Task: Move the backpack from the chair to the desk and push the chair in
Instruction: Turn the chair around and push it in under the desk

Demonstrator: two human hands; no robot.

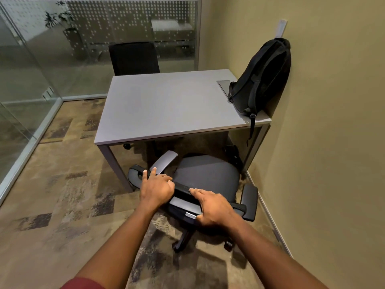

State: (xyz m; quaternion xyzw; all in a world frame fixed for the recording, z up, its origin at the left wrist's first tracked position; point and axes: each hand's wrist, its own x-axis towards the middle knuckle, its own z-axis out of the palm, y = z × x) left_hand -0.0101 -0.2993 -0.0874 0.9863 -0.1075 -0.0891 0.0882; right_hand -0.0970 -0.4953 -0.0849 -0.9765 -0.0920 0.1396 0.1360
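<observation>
A black backpack [261, 80] stands upright on the grey desk [166, 105] at its right end, leaning on the wall, one strap hanging over the front edge. The black office chair [206, 174] stands in front of the desk, its seat outside the desk's front edge and turned a little to the left. Both hands rest on the top of its backrest. My left hand [157, 187] grips the top edge with the forefinger stretched out. My right hand [212, 207] lies curled over the backrest further right.
A second black chair [134, 58] stands behind the desk. Glass partitions [31, 80] close the left and far sides. The yellow wall [323, 142] runs close along the right. A grey flap [224, 84] lies in the desk top by the backpack. Patterned carpet covers the floor.
</observation>
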